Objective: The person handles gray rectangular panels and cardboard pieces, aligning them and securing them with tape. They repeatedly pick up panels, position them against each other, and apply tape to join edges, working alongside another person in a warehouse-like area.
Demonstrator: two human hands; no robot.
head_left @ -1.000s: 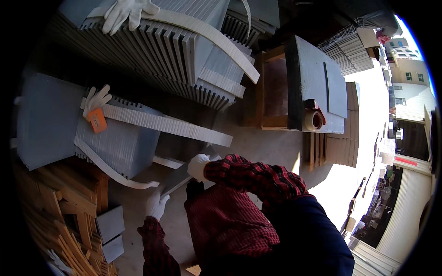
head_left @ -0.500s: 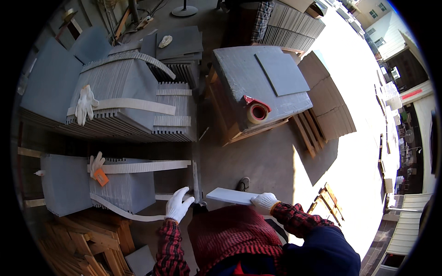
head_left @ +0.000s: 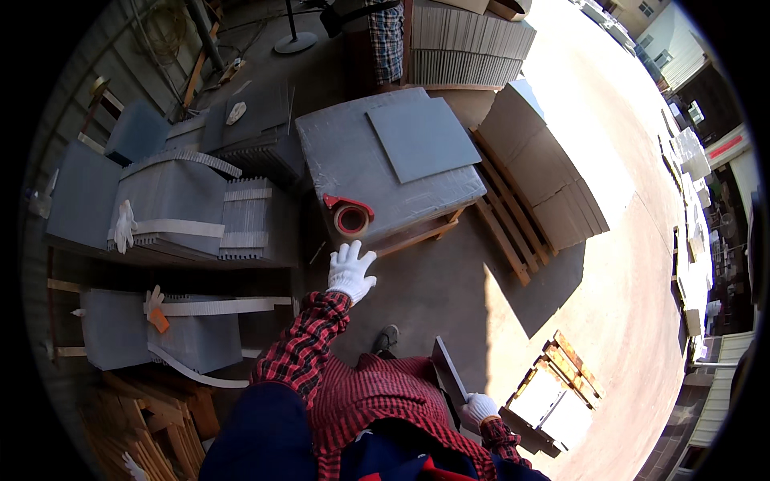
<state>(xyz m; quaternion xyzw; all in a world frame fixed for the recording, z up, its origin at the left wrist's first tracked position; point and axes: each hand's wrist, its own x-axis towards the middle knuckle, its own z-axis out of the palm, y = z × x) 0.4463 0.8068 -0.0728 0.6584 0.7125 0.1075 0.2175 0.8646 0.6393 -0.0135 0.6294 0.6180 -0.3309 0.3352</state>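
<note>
My left hand (head_left: 351,270), in a white knitted glove, reaches forward with its fingers spread and nothing in them. Just beyond the fingertips a red tape dispenser (head_left: 351,205) with a roll of tape lies on the near left corner of a film-wrapped grey stack (head_left: 333,136). A flat grey panel (head_left: 421,138) rests on top of that stack. Low at my right side, my gloved right hand (head_left: 481,407) is closed on the lower end of a narrow grey board (head_left: 449,370), which is tilted steeply beside my checked apron.
Grey slabs with notched white strips (head_left: 172,200) stand in rows at the left, a white glove (head_left: 125,226) on them. A glove and orange item (head_left: 158,311) lie nearer. Wooden pallets (head_left: 513,216) and brown sheets (head_left: 537,160) stand right of the wrapped stack. Another person's checked clothing (head_left: 386,44) shows behind.
My left hand has moved forward and right, close to the tape dispenser. The right hand has lowered the board toward my right side and turned it steeply. The whole view has shifted.
</note>
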